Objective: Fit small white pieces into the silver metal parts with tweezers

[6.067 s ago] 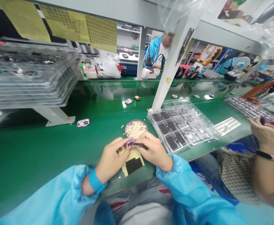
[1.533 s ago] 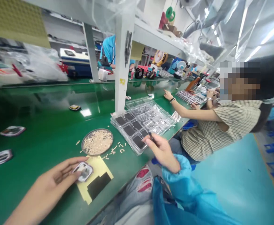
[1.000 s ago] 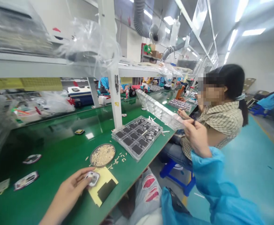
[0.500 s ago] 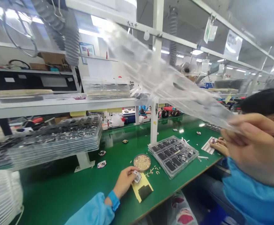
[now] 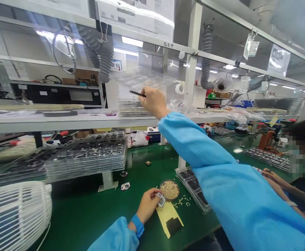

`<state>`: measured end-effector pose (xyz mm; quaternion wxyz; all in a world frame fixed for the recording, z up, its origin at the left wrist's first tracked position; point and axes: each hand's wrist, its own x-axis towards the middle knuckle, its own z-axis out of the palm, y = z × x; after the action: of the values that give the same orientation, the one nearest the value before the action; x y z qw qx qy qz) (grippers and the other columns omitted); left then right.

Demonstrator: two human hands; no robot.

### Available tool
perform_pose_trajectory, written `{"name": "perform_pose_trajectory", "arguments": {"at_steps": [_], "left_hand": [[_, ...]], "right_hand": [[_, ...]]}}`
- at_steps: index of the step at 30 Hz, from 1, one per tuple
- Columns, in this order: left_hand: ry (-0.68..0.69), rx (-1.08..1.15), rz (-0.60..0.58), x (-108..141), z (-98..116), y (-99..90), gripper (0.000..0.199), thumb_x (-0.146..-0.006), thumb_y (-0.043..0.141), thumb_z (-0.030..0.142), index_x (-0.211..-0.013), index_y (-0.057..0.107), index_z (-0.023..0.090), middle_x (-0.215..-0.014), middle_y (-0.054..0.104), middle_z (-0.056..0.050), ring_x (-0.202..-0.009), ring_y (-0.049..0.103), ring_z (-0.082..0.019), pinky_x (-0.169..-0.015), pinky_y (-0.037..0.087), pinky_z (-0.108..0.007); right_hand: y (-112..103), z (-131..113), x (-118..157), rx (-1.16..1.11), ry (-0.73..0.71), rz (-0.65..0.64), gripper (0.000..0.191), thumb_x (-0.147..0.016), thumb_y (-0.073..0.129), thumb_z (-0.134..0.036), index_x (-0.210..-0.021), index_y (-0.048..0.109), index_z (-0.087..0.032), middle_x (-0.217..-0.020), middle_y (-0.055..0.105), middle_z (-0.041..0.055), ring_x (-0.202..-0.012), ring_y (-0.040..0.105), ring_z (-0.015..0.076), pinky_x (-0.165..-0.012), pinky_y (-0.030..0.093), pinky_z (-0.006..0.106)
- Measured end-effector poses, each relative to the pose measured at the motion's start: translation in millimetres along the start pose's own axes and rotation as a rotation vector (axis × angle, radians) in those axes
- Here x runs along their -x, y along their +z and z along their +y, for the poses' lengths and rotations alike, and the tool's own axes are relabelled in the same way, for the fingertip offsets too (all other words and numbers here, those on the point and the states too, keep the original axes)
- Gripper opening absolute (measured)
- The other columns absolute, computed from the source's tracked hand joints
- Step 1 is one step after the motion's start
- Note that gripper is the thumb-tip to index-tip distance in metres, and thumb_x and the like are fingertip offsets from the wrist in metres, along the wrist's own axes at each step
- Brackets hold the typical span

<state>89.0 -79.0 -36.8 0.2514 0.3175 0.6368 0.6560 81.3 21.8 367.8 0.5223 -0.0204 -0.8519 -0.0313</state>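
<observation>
White fan [image 5: 19, 216] and stacked trays [image 5: 86, 168] fill the left side

The fan shows at near left, a pale cord [image 5: 44, 237] beside it. Beyond it, the stacked trays hold many small parts [image 5: 92, 146]. A long white shelf [image 5: 90, 123] runs above the green tabletop [image 5: 81, 212], from left to right. Grey ribbed hoses [image 5: 206, 55] hang on its far side; plastic sleeves [image 5: 279, 61] hang at right. Another person [image 5: 280, 181] is at right, near a parts tray [image 5: 268, 159]; an orange stand [image 5: 266, 142] rises just beyond.
</observation>
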Motion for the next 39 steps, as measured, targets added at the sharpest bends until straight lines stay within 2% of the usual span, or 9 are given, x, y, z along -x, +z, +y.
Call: {"name": "perform_pose_trajectory", "arguments": {"at_steps": [3,6,8,11,14,18,23,32,39], "left_hand": [[-0.009,0.007,0.018,-2,1,-4.7,0.030,-0.060,0.065,0.021,-0.089,0.072,0.013,-0.076,0.073,-0.008,-0.070,0.066,-0.022,-0.057,0.047,-0.028],[-0.024,0.017,0.039,-5,2,-8.9,0.032,-0.062,0.064,0.022,-0.091,0.072,0.013,-0.078,0.073,-0.008,-0.071,0.067,-0.023,-0.056,0.048,-0.029],[-0.027,0.028,0.047,-6,1,-10.5,0.032,-0.062,0.063,0.021,-0.092,0.072,0.013,-0.078,0.072,-0.007,-0.072,0.067,-0.022,-0.057,0.048,-0.029],[-0.032,0.046,0.047,-6,0,-9.8,0.032,-0.062,0.064,0.021,-0.092,0.072,0.013,-0.077,0.071,-0.007,-0.070,0.065,-0.021,-0.057,0.047,-0.028],[-0.048,0.057,0.040,-5,-2,-6.9,0.031,-0.062,0.066,0.021,-0.092,0.072,0.013,-0.075,0.070,-0.006,-0.066,0.063,-0.020,-0.055,0.045,-0.028],[-0.065,0.063,0.038,-4,-3,-5.1,0.031,-0.063,0.068,0.023,-0.092,0.072,0.013,-0.075,0.069,-0.007,-0.066,0.064,-0.020,-0.056,0.045,-0.028],[-0.076,0.073,0.053,-6,-4,-8.9,0.030,-0.063,0.070,0.023,-0.091,0.072,0.013,-0.075,0.068,-0.006,-0.067,0.063,-0.020,-0.056,0.045,-0.027],[-0.085,0.096,0.040,-6,-7,-9.2,0.031,-0.064,0.066,0.022,-0.093,0.072,0.013,-0.077,0.070,-0.007,-0.068,0.064,-0.020,-0.055,0.045,-0.027],[-0.091,0.113,0.037,-6,-6,-8.7,0.030,-0.063,0.067,0.023,-0.092,0.071,0.014,-0.076,0.070,-0.006,-0.068,0.064,-0.019,-0.056,0.045,-0.026]], "right_hand": [[9,-9,-55,-0.057,0.056,-0.031,0.029,-0.102,0.047,-0.038,-0.106,0.064,-0.014,-0.104,0.065,0.0148,-0.096,0.060,0.0283,-0.079,0.041,0.039],[8,-1,-81,-0.128,-0.006,-0.002,0.036,-0.105,0.040,-0.041,-0.108,0.063,-0.014,-0.104,0.065,0.0114,-0.097,0.059,0.0233,-0.081,0.039,0.035],[9,14,-81,-0.123,-0.006,-0.019,0.034,-0.103,0.046,-0.041,-0.101,0.065,-0.013,-0.098,0.065,0.0098,-0.092,0.059,0.0217,-0.079,0.038,0.034],[20,40,-66,-0.112,0.006,-0.119,0.035,-0.097,0.056,-0.045,-0.087,0.067,-0.014,-0.080,0.063,0.0083,-0.080,0.058,0.0223,-0.074,0.039,0.035],[37,50,-57,-0.131,-0.006,-0.139,0.035,-0.097,0.055,-0.045,-0.082,0.068,-0.015,-0.074,0.062,0.0077,-0.076,0.057,0.0223,-0.072,0.039,0.035],[61,31,-71,-0.169,-0.106,-0.064,0.035,-0.097,0.055,-0.047,-0.085,0.067,-0.017,-0.084,0.065,0.0082,-0.079,0.058,0.0214,-0.073,0.040,0.034],[83,4,-94,-0.171,-0.094,-0.141,0.034,-0.096,0.057,-0.048,-0.089,0.068,-0.016,-0.088,0.068,0.0101,-0.082,0.059,0.0228,-0.074,0.042,0.035],[84,4,-91,-0.136,-0.068,-0.177,0.032,-0.095,0.059,-0.045,-0.093,0.070,-0.015,-0.093,0.067,0.0131,-0.090,0.060,0.0275,-0.080,0.043,0.040],[96,5,-85,-0.108,-0.044,-0.222,0.030,-0.095,0.060,-0.043,-0.094,0.069,-0.015,-0.096,0.066,0.0141,-0.093,0.059,0.0291,-0.081,0.041,0.041]]}}
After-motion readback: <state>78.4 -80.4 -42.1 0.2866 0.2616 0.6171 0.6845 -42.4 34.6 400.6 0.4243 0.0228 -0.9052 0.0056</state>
